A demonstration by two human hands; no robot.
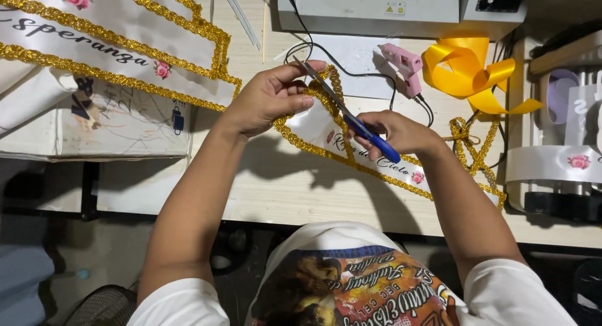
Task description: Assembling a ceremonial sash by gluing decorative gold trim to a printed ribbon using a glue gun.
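My right hand (pixel 394 133) grips blue-handled scissors (pixel 351 119), their blades pointing up-left toward the gold trim. My left hand (pixel 269 97) pinches the end of a white ribbon sash (pixel 320 133) edged with gold glitter braid (pixel 326 94), holding it just above the wooden table (pixel 276 188). The scissor tips meet the braid beside my left fingers. The sash has dark script lettering and small pink rose prints, and runs down-right under my right wrist.
A pink glue gun (pixel 404 66) with a black cord lies behind the sash. A yellow satin ribbon curl (pixel 467 72) sits at right. More gold-trimmed sashes (pixel 119 37) lie at the upper left. A white machine (pixel 389 9) stands at the back. A ribbon holder (pixel 558 163) is at far right.
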